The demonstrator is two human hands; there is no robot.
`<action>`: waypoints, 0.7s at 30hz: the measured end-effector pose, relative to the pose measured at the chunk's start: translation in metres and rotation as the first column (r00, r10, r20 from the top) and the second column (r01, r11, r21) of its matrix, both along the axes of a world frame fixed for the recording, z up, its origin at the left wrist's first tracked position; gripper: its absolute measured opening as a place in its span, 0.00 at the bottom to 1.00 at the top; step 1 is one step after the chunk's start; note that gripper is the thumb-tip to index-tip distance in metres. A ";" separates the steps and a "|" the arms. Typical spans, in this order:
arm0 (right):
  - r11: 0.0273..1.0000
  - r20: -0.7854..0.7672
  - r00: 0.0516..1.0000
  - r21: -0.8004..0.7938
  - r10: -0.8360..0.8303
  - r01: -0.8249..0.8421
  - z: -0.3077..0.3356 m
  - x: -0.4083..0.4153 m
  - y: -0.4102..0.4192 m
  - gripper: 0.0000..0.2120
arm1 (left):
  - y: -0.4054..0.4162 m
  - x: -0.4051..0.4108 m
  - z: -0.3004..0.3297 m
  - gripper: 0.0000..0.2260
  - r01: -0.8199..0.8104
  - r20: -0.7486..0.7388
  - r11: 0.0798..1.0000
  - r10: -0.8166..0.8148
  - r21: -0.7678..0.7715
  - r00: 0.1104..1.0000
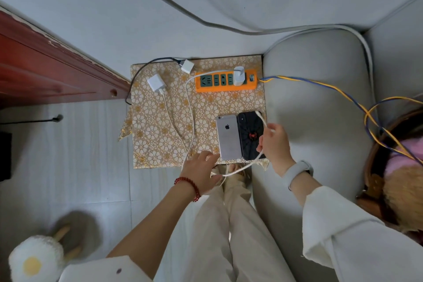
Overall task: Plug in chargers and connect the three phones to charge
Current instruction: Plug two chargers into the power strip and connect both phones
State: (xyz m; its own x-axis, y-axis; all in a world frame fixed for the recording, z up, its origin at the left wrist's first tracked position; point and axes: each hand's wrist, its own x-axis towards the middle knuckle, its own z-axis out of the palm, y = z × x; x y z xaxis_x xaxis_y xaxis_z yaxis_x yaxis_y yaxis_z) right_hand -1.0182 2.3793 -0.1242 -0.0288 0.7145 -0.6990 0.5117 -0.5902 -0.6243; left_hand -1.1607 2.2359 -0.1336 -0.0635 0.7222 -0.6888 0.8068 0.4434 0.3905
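Right hand (273, 144): fingers curled round a white charging cable (188, 107), pinching it a little behind its free connector tip (258, 112); the tip hovers over the far end of the black phone (250, 135). Left hand (202, 170): fingers spread and relaxed, holding nothing, fingertips at the near corner of the silver phone (229, 137). Phones: two in view, face down, side by side and touching, long axes running away from the person; a third phone is not seen. Which end carries the charging port cannot be told; by judgement, the silver phone's logo reads upright from here, so its port is probably the near end, beside the left hand, well apart from the cable tip. Plugged charger (238, 76): seated in the orange power strip (225, 80) beyond the phones; the held cable loops from it past the table's near edge to the right hand. Loose chargers: white brick (156, 83) and small white adapter (187, 66), unplugged on the patterned cloth (160, 126), left of the strip
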 end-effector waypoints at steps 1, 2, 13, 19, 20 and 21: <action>0.999 0.029 0.999 0.008 0.047 -0.047 -0.007 0.001 -0.001 0.10 | 0.006 0.003 -0.005 0.25 -0.092 0.041 0.996 0.092 -0.018 0.995; 0.997 0.042 0.997 0.010 0.072 -0.072 -0.013 0.002 -0.001 0.10 | 0.013 0.006 -0.009 0.25 -0.208 0.080 0.978 0.210 -0.030 0.975; 0.913 0.152 0.911 0.081 0.384 -0.399 -0.052 0.000 -0.020 0.09 | 0.074 0.036 -0.063 0.17 -0.847 0.083 0.501 0.865 -0.174 0.495; 0.907 0.111 0.905 0.044 0.411 -0.418 -0.055 0.007 -0.026 0.10 | 0.081 0.035 -0.076 0.20 -0.915 0.027 0.345 0.937 -0.207 0.348; 0.904 0.110 0.901 0.039 0.419 -0.426 -0.056 0.007 -0.026 0.10 | 0.081 0.035 -0.075 0.19 -0.914 0.041 0.349 0.936 -0.204 0.349; 0.900 0.104 0.897 0.033 0.429 -0.435 -0.056 0.008 -0.025 0.10 | 0.081 0.036 -0.073 0.18 -0.915 0.069 0.353 0.936 -0.195 0.346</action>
State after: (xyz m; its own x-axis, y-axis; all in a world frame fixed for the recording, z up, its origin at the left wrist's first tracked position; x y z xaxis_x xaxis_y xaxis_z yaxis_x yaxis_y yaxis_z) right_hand -1.0099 2.3539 -0.1799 -0.2808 0.6827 -0.6745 0.7651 -0.2650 -0.5868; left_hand -1.1248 2.3166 -0.2070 -0.5408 0.1925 -0.8188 -0.2071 0.9130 0.3514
